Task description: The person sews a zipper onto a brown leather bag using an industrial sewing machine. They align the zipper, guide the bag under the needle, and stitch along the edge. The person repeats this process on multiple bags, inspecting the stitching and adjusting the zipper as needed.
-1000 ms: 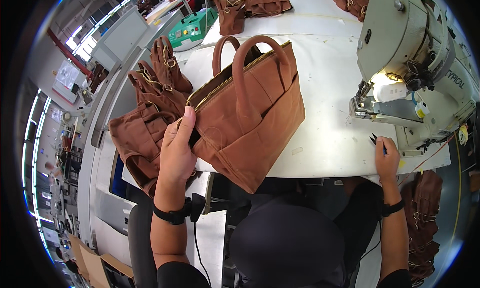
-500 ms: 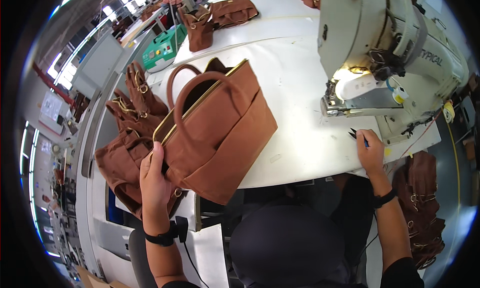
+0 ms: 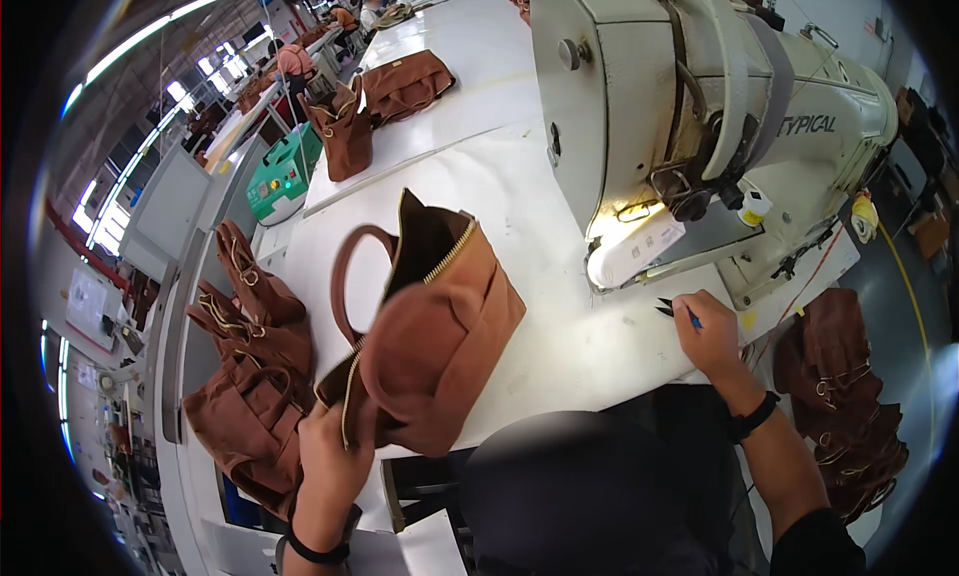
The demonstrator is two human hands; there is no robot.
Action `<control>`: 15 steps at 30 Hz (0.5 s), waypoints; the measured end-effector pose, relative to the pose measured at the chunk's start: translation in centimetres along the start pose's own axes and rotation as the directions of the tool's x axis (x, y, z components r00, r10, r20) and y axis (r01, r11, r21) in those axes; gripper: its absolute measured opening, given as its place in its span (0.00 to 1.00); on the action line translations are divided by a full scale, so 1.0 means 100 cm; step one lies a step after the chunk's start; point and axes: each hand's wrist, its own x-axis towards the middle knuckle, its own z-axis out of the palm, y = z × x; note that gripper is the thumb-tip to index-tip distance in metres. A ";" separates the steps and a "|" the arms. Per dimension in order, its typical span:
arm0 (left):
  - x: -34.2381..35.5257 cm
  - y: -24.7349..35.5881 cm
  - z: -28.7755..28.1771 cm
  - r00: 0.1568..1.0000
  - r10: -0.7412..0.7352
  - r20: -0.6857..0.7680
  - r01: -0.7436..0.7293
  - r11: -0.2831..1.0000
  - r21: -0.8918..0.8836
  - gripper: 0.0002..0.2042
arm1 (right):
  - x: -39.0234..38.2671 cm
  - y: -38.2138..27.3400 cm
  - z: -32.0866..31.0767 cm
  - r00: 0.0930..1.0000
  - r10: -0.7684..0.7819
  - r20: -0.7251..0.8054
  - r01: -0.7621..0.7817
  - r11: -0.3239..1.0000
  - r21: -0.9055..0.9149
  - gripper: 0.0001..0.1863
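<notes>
A soft brown fabric handbag with brass zipper gaping lies on the white surface. Left hand fingers clamp its lower corner; right hand pinches what looks like small snips beside the cream sewing machine.

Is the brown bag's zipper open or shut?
Open: the bag gapes at the top, its zipper teeth parted, dark inside showing.

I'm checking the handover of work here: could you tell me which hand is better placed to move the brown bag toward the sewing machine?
Probably the left hand: it already grips the brown bag at its lower corner. The right hand rests apart by the sewing machine, holding small snips.
</notes>
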 end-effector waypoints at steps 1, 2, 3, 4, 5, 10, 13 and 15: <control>0.013 0.000 0.000 1.000 -0.003 -0.028 0.005 0.998 0.069 0.08 | 0.001 -0.001 0.002 1.000 -0.008 -0.008 0.008 1.000 0.001 0.02; 0.038 0.002 0.006 0.993 0.023 -0.112 -0.021 1.000 0.017 0.06 | 0.001 -0.002 0.000 1.000 -0.007 0.008 0.007 1.000 -0.004 0.02; 0.064 -0.001 0.007 0.980 0.106 -0.168 -0.107 0.994 0.004 0.07 | 0.002 -0.003 0.001 1.000 -0.004 0.014 0.004 1.000 -0.002 0.02; 0.093 -0.001 0.010 0.977 0.091 -0.192 -0.092 0.996 0.005 0.08 | 0.002 -0.003 0.001 1.000 0.001 0.022 -0.001 1.000 -0.002 0.02; 0.132 -0.006 0.026 0.966 0.138 -0.218 -0.113 0.986 0.125 0.11 | 0.001 0.000 -0.007 1.000 0.013 0.019 -0.013 0.999 -0.031 0.02; 0.319 -0.053 0.054 0.884 0.216 -0.415 -0.071 0.939 0.337 0.16 | 0.004 -0.001 -0.004 1.000 -0.016 0.012 0.016 1.000 -0.021 0.03; 0.392 -0.123 0.072 0.736 0.230 -0.637 -0.040 0.954 0.298 0.25 | 0.010 -0.012 0.005 0.999 -0.032 0.030 0.032 0.999 0.021 0.03; 0.392 -0.085 0.103 0.817 0.153 -0.556 -0.020 0.971 0.237 0.42 | 0.005 -0.003 0.000 1.000 -0.015 0.009 0.015 1.000 -0.004 0.03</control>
